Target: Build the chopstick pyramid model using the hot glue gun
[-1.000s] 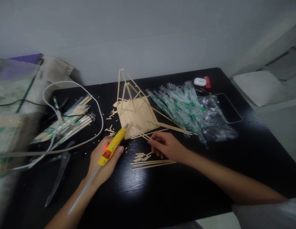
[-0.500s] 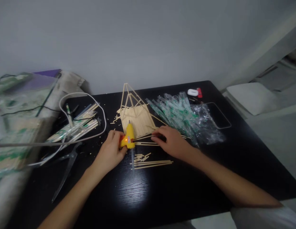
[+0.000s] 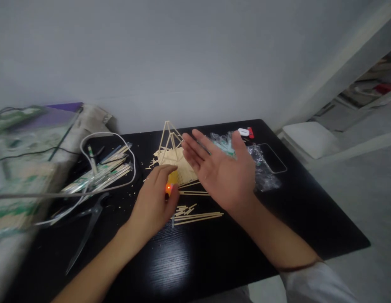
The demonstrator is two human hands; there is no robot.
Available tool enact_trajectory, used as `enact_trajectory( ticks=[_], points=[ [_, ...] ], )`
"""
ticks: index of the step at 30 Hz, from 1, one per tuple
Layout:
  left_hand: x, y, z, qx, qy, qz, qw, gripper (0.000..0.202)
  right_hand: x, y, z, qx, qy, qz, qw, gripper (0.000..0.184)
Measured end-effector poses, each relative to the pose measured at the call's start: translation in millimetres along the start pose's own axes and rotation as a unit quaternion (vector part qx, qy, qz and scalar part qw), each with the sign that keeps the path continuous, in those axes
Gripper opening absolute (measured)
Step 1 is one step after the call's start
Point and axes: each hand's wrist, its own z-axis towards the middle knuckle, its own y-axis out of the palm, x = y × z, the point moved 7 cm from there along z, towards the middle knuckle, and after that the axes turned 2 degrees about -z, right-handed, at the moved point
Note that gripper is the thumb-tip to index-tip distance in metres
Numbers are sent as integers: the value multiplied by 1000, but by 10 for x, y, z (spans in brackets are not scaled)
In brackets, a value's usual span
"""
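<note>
Glue gun (image 3: 173, 177), yellow with its orange lamp glowing, is lying under the left hand (image 3: 153, 204), whose fingers are curling over its body and gripping it, just in front of the near edge of the stick model (image 3: 168, 158). The right hand (image 3: 222, 170) is hovering above the model, flat, palm up and holding nothing. Handling the hot tool well seems to be a matter of keeping the nozzle pointing away from skin and low over the joint, and of bracing the left wrist on the table (image 3: 198, 265) while the free hand is steadying a stick well back from the tip. The thin upright frame on the model is looking fragile, so any approach is probably safer from the near side. For room, the dark surface toward the person is lying bare apart from the loose sticks (image 3: 198, 216), while a white cable (image 3: 133, 166) and cutters (image 3: 88, 225) are crowding the left, and plastic wrappers (image 3: 265, 179) and a phone (image 3: 273, 158) are filling the right toward the table's edge.
</note>
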Motion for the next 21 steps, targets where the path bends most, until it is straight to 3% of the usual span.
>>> enact_trajectory(
  ticks=[2,6,10,15,21],
  points=[
    [327,-106,-26,77,46,-15,996,57,5,87,-18,-3,-18,19,1000,79],
    [749,127,-157,44,123,-28,991,83,18,126,-46,6,-38,17,999,85],
    [850,343,-270,-7,99,-92,991,93,-17,40,-53,32,-66,-30,997,86],
    [945,378,-360,-31,84,-172,981,96,-103,-6,-44,49,-100,-75,991,85],
    [872,390,-366,-39,58,-235,969,98,-151,35,-56,43,-132,-118,983,83]
  ],
)
